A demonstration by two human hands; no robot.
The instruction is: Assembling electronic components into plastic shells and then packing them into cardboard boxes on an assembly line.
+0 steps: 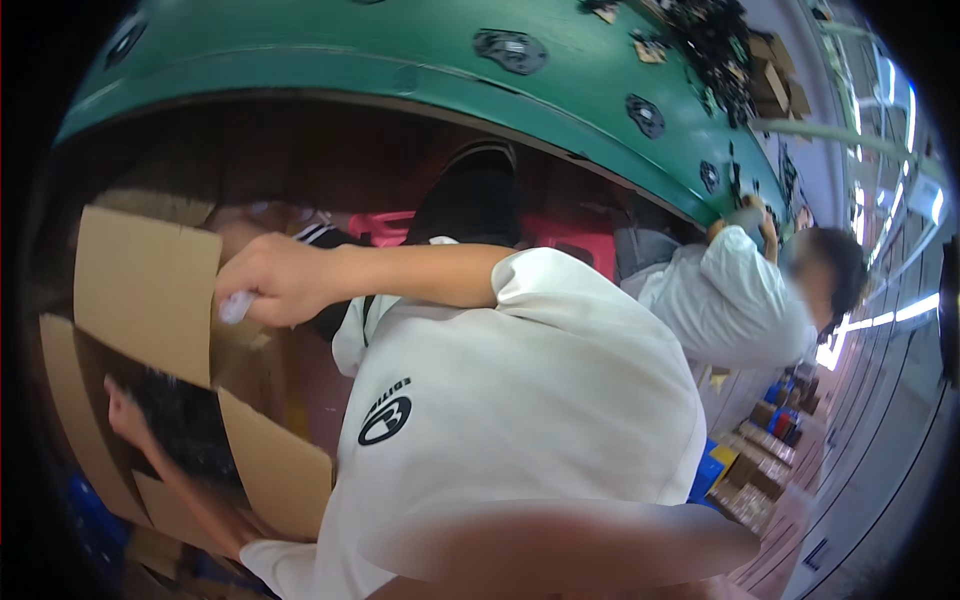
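An open cardboard box stands at the left with its flaps spread. Dark, glossy contents, which look wrapped in clear plastic, lie inside. My left hand reaches into the box near its far-left inner wall. Its fingers look curled, and what they may grip is hidden. Above the box's upper flap edge, my right hand is closed with a crumpled bit of clear plastic poking out of it.
A green workbench runs across the top, carrying several black moulded parts and a heap of dark pieces. Another person in white works along it at the right. Pink stools are under its edge.
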